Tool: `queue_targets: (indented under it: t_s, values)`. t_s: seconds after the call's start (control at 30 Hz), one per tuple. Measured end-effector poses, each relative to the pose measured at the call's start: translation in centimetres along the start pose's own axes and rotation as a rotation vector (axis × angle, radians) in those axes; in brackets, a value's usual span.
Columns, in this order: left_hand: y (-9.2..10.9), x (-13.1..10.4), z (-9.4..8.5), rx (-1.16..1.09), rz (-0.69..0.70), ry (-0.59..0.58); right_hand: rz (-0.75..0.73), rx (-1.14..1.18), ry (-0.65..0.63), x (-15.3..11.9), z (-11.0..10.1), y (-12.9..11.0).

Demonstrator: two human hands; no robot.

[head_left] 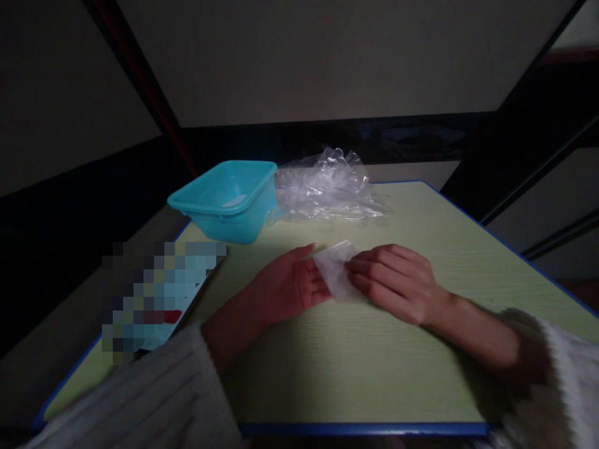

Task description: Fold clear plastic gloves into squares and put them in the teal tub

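Note:
A small, whitish see-through plastic bag (pixel 336 268) is held over the middle of the table, one corner pointing up and away. My right hand (pixel 397 280) has its fingers closed on the bag's right side; its thumb is hidden. Palm up, my left hand (pixel 292 284) lies on the other side, fingers stretched out and partly behind the bag's left edge, thumb apart. Whether the left fingers bear any of its weight, I cannot tell.
A turquoise plastic basin (pixel 248 218) with something whitish inside stands at the back left. Beside it lies a heap of crumpled clear plastic (pixel 327 190). A flat, partly pixelated light-blue object (pixel 187 290) lies at the left edge. The pale table (pixel 365 374) has blue edging.

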State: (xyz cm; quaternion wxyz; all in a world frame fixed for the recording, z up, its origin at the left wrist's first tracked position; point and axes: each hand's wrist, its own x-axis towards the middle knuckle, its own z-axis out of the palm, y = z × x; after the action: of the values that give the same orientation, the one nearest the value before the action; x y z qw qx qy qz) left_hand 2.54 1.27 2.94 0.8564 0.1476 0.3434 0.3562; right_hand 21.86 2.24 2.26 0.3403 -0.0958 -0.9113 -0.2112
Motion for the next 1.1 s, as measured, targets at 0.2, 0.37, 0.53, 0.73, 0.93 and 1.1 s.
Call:
queue_targets:
  t_s: [0.2,0.37,0.53,0.73,0.93,1.1]
  values:
    - [-0.5,0.0,-0.3,-0.035,0.048,-0.018,-0.075,-0.020,-0.052,0.9,0.1,-0.5]
    - [-0.4,0.1,-0.1,-0.039,0.055,0.000,-0.134,-0.014,-0.099,0.7,-0.1,0.2]
    - [0.1,0.1,-0.1,-0.022,0.139,0.044,0.046,0.156,-0.091,-0.2,-0.5,1.5]
    - [-0.1,0.4,-0.3,0.068,0.185,0.025,0.914,0.792,0.251,-0.3,0.3,1.5]
    - [-0.6,0.5,-0.6,0.139,0.183,-0.018,1.100,1.480,0.051,0.2,1.8,0.3]
    - [-0.6,0.4,-0.4,0.132,0.160,0.009,1.026,1.533,0.079,0.4,1.7,0.0]
